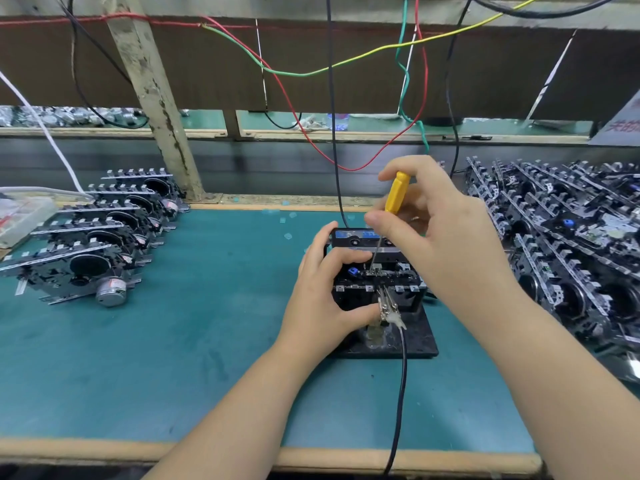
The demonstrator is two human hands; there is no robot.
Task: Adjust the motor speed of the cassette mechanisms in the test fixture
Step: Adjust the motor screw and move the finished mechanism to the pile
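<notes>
A grey sign [623, 128] is leaning at the far right edge of the bench, cut by the picture's border; red Chinese characters are showing on it, and only two can be partly read, perhaps "关的"; a blue label [355, 234] is lying on the top of the test fixture [415, 336], but its print is too blurred to read.
</notes>
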